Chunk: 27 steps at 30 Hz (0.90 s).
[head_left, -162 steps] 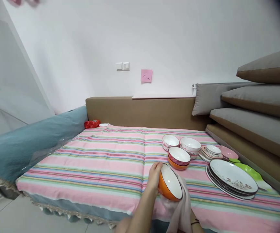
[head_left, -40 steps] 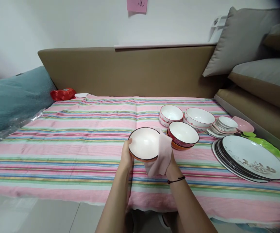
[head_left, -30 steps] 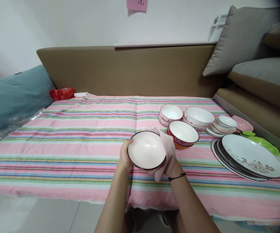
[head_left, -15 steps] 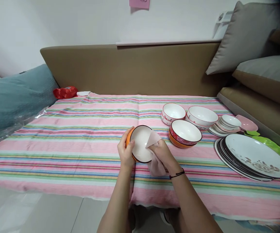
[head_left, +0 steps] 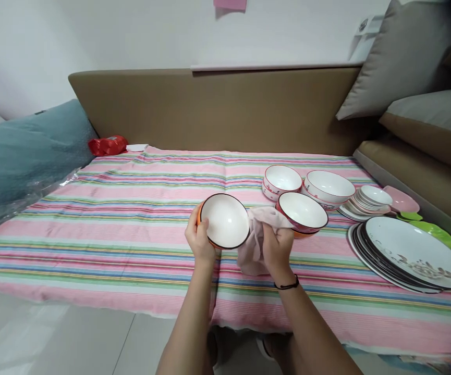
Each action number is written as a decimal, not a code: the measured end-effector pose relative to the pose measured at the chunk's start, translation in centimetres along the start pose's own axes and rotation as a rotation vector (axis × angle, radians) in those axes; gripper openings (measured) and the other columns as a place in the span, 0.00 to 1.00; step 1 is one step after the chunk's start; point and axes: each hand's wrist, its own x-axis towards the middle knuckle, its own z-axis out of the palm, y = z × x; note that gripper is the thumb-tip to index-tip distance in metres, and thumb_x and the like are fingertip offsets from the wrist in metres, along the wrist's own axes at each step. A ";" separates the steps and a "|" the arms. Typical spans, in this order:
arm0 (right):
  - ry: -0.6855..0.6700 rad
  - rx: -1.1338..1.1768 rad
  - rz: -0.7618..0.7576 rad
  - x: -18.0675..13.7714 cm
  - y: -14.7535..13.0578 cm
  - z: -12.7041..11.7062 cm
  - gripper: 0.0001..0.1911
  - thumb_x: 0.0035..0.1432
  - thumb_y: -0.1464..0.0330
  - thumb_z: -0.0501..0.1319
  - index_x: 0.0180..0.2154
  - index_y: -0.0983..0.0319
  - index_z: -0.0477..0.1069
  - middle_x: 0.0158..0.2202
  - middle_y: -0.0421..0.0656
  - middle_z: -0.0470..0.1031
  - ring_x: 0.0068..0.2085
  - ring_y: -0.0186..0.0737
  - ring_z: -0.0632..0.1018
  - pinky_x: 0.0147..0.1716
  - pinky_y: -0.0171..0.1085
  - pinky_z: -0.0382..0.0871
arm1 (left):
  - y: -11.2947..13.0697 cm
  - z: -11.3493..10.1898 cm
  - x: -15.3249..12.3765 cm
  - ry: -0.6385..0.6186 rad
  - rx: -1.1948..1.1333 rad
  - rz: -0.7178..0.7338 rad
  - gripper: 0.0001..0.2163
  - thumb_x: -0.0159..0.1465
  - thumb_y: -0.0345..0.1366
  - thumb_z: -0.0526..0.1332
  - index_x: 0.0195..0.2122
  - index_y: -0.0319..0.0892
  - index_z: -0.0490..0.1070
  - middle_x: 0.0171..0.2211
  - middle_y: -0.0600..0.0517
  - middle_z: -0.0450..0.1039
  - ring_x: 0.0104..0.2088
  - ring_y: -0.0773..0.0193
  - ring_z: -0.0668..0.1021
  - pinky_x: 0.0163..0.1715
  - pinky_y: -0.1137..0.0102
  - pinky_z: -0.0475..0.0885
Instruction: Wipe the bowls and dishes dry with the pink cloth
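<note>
An orange bowl (head_left: 226,221) with a white inside and a dark rim is tilted toward me. My left hand (head_left: 200,237) grips it by its left side, thumb over the rim. In my right hand (head_left: 278,247) is a pale pink cloth (head_left: 253,247), bunched up and hanging down beside the bowl's right edge. Just beyond the cloth, a red-patterned bowl (head_left: 303,211) sits stacked on an orange one (head_left: 304,234). White bowls with red rims (head_left: 282,179) stand behind that stack, beside a larger white pair (head_left: 329,187).
Large plates (head_left: 416,252) are stacked at the right, with small dishes (head_left: 376,195), a pink dish (head_left: 401,200) and a green leaf-shaped dish (head_left: 440,234) behind. A striped cloth (head_left: 111,224) covers the seat. A red package (head_left: 108,146) lies by the blue cushion (head_left: 33,143).
My right hand has drawn the cloth out of the bowl and moved it to the right. The bowl has risen slightly and its inside now shows fully.
</note>
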 end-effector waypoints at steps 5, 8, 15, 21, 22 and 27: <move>-0.681 0.076 -0.240 -1.7 -1.6 0.4 0.19 0.60 0.61 0.56 0.50 0.61 0.72 0.34 0.45 0.78 0.36 0.43 0.77 0.39 0.41 0.72 | -0.3 -1.0 1.2 -0.026 0.090 0.050 0.20 0.56 0.42 0.58 0.46 0.38 0.74 0.48 0.45 0.74 0.52 0.50 0.74 0.52 0.62 0.68; -0.866 -0.160 -0.411 -2.3 -1.8 0.9 0.24 0.52 0.66 0.64 0.52 0.61 0.70 0.50 0.48 0.75 0.52 0.51 0.73 0.54 0.47 0.65 | -0.2 -1.8 2.0 -0.140 0.181 0.111 0.20 0.56 0.43 0.59 0.47 0.38 0.74 0.49 0.45 0.74 0.52 0.51 0.74 0.54 0.62 0.68; -0.756 -0.521 -0.346 -3.0 0.6 2.3 0.27 0.54 0.72 0.60 0.57 0.64 0.67 0.55 0.53 0.72 0.59 0.53 0.67 0.60 0.51 0.57 | 1.1 -2.7 2.1 -0.483 0.313 0.119 0.20 0.57 0.40 0.59 0.50 0.40 0.74 0.50 0.47 0.74 0.52 0.52 0.74 0.53 0.62 0.67; -0.847 -0.448 -0.204 -3.7 -0.6 2.6 0.19 0.54 0.75 0.56 0.48 0.64 0.73 0.43 0.51 0.79 0.43 0.48 0.78 0.43 0.43 0.70 | 0.4 -2.2 1.8 -0.414 0.393 0.065 0.19 0.56 0.41 0.59 0.47 0.39 0.75 0.48 0.47 0.75 0.50 0.52 0.75 0.52 0.62 0.66; -0.855 -0.385 -0.142 -3.9 -0.9 2.6 0.16 0.54 0.75 0.56 0.44 0.64 0.74 0.38 0.49 0.79 0.38 0.46 0.79 0.38 0.40 0.71 | 0.2 -2.1 1.9 -0.370 0.392 0.046 0.19 0.56 0.42 0.59 0.47 0.39 0.75 0.47 0.47 0.76 0.49 0.52 0.75 0.52 0.62 0.66; -0.720 0.042 0.020 -4.5 -1.0 2.7 0.09 0.57 0.69 0.57 0.38 0.64 0.74 0.35 0.46 0.79 0.38 0.43 0.79 0.35 0.35 0.71 | -0.5 -2.2 2.3 -0.243 0.353 -0.025 0.20 0.56 0.44 0.58 0.45 0.38 0.75 0.46 0.46 0.76 0.49 0.51 0.75 0.50 0.62 0.67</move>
